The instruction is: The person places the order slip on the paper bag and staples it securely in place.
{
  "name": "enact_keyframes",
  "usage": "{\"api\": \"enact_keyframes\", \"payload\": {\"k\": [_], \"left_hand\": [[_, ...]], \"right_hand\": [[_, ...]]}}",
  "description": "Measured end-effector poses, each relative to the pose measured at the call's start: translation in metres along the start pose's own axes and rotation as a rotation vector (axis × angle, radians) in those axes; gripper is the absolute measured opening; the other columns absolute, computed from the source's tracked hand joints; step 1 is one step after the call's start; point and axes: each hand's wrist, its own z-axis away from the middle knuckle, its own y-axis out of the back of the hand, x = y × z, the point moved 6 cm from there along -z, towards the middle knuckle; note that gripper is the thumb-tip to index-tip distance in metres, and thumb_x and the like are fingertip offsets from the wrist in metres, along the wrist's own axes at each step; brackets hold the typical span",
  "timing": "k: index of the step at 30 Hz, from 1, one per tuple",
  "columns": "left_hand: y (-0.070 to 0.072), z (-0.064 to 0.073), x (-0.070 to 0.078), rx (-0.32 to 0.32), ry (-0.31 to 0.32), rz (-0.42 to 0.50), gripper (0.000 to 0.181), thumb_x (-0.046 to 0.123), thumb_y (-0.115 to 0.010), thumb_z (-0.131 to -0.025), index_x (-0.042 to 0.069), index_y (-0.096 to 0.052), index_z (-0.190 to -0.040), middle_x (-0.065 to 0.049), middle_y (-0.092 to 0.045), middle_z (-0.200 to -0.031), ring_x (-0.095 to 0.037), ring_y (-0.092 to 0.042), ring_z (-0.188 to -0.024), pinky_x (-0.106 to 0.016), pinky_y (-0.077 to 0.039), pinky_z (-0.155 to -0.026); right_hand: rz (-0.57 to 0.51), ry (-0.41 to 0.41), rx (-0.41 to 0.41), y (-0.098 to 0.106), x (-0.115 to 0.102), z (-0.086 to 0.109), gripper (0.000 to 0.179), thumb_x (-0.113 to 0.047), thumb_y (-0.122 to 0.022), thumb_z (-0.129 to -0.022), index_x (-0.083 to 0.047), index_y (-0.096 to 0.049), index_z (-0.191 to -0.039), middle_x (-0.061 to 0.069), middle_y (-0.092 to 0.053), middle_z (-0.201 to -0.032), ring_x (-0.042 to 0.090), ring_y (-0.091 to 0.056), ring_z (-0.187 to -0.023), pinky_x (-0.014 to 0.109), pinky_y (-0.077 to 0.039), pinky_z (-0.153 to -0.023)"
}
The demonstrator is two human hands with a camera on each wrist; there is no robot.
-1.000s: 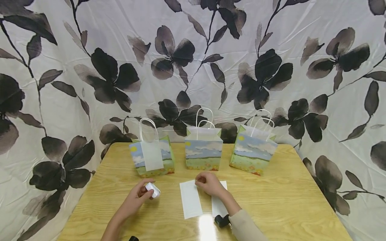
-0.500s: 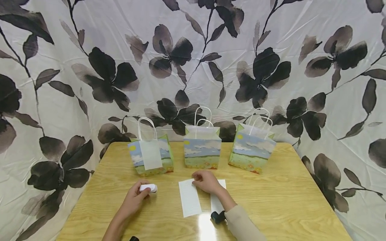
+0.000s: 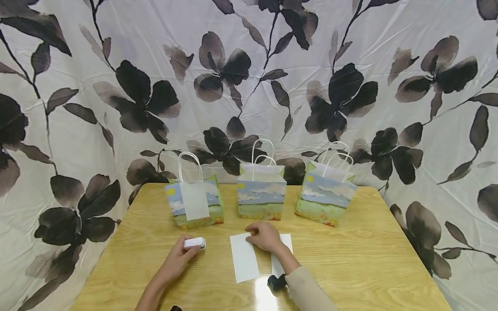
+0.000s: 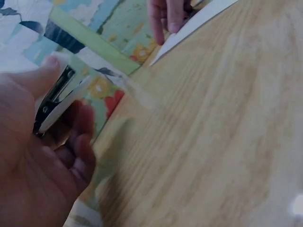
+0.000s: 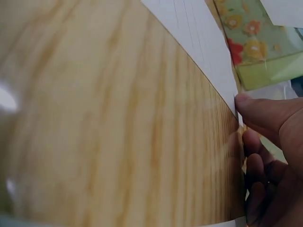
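Left hand (image 3: 176,260) grips the mini stapler (image 3: 193,243), left of the left paper sheet (image 3: 244,259); right hand (image 3: 266,237) pinches that sheet's far-right corner. Sheet likely light, easily creased: hold edges.

Head view: bright, fairly even light, prob. from above; hard white glare on the glossy tabletop (image 3: 373,250) at btm ctr. Floral cloth (image 3: 249,108) looks greyer up top, w/ pale sheen along creases. Paper slip (image 3: 244,259) nr blown out. Focus OK, fine detail soft; wide-angle stretch twd edges.

L wrist view: dimmer, hazy, low contrast, gen. blurry; upper L washed out, small glare spot at lower R edge. Dark patch on tabletop beside left hand (image 4: 42,151): shadow or reflection, can't tell.

R wrist view: warm, v. soft; glare at L edge, right hand (image 5: 291,127) partly shaded, its fingers (image 5: 255,168) dimly mirrored in tabletop.
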Motion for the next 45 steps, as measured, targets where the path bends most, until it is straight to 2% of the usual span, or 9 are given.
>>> {"api": "enact_keyframes", "payload": {"k": [2,5,12,16,22,29,37,39,45], "left_hand": [[0.002,-0.003,0.001,0.008,-0.004,-0.021,0.035,0.019,-0.063,-0.096,-0.002,-0.05,-0.121,-0.016,-0.054,-0.111,-0.022,-0.055,-0.091,-0.031,-0.049,-0.072],[0.009,-0.007,0.001,0.062,-0.041,-0.056,0.035,0.022,-0.068,-0.093,0.001,-0.057,-0.119,-0.015,-0.054,-0.116,-0.024,-0.055,-0.096,-0.031,-0.05,-0.074],[0.016,-0.004,-0.003,0.164,-0.097,-0.133,0.031,0.022,-0.077,-0.084,0.008,-0.07,-0.111,-0.009,-0.057,-0.11,-0.021,-0.054,-0.096,-0.025,-0.051,-0.076],[0.017,-0.005,-0.004,0.18,-0.104,-0.156,0.032,0.022,-0.079,-0.082,0.009,-0.071,-0.109,-0.008,-0.061,-0.109,-0.021,-0.056,-0.095,-0.025,-0.051,-0.075],[0.018,-0.011,-0.004,0.203,-0.119,-0.267,0.03,0.02,-0.082,-0.079,0.01,-0.073,-0.105,-0.006,-0.065,-0.103,-0.022,-0.06,-0.091,-0.027,-0.05,-0.071],[0.014,-0.011,-0.014,0.187,-0.105,-0.313,0.032,0.024,-0.081,-0.08,0.01,-0.073,-0.108,-0.005,-0.066,-0.105,-0.025,-0.061,-0.098,-0.03,-0.051,-0.077],[0.015,-0.009,-0.016,0.236,-0.134,-0.38,0.031,0.019,-0.082,-0.08,0.007,-0.074,-0.107,-0.007,-0.067,-0.106,-0.026,-0.057,-0.103,-0.039,-0.049,-0.085],[0.018,-0.01,-0.014,0.231,-0.135,-0.387,0.03,0.016,-0.081,-0.08,0.005,-0.074,-0.107,-0.008,-0.067,-0.106,-0.028,-0.058,-0.104,-0.041,-0.048,-0.087],[0.02,-0.011,-0.017,0.199,-0.109,-0.355,0.037,0.018,-0.078,-0.084,0.002,-0.069,-0.116,-0.013,-0.065,-0.115,-0.032,-0.057,-0.111,-0.046,-0.046,-0.093]], "right_hand": [[-0.003,-0.004,0.012,0.002,0.0,0.0,0.024,-0.025,-0.075,-0.086,-0.018,-0.075,-0.109,-0.015,-0.057,-0.077,0.005,-0.05,-0.064,0.027,-0.041,-0.06],[-0.007,-0.014,0.026,0.004,0.0,-0.001,0.022,-0.025,-0.075,-0.086,-0.018,-0.076,-0.107,-0.015,-0.057,-0.078,0.005,-0.051,-0.066,0.028,-0.042,-0.06],[-0.002,-0.039,0.002,0.002,0.0,0.002,0.015,-0.026,-0.075,-0.086,-0.021,-0.077,-0.1,-0.015,-0.059,-0.079,0.004,-0.053,-0.068,0.028,-0.044,-0.062],[-0.011,-0.047,0.012,0.003,0.0,0.001,0.014,-0.024,-0.076,-0.085,-0.02,-0.077,-0.098,-0.014,-0.06,-0.079,0.004,-0.054,-0.069,0.028,-0.044,-0.062],[-0.013,-0.06,0.012,0.003,-0.002,0.0,0.008,-0.022,-0.077,-0.084,-0.02,-0.077,-0.092,-0.013,-0.059,-0.075,0.005,-0.053,-0.066,0.028,-0.044,-0.061],[-0.002,-0.085,-0.015,0.002,0.0,0.001,0.002,-0.021,-0.076,-0.083,-0.02,-0.075,-0.085,-0.015,-0.059,-0.071,0.004,-0.054,-0.063,0.029,-0.045,-0.06],[-0.075,-0.045,0.008,0.008,0.0,0.006,0.007,-0.019,-0.076,-0.084,-0.021,-0.074,-0.078,-0.014,-0.063,-0.072,0.005,-0.056,-0.064,0.029,-0.047,-0.062],[-0.089,-0.027,-0.007,0.008,-0.003,0.005,0.004,-0.022,-0.078,-0.083,-0.019,-0.076,-0.085,-0.012,-0.066,-0.078,0.007,-0.059,-0.071,0.029,-0.049,-0.066],[-0.009,0.022,-0.141,-0.002,-0.015,0.008,0.04,-0.04,-0.082,-0.077,-0.02,-0.074,-0.11,-0.009,-0.067,-0.099,0.008,-0.06,-0.089,0.028,-0.05,-0.075]]}}
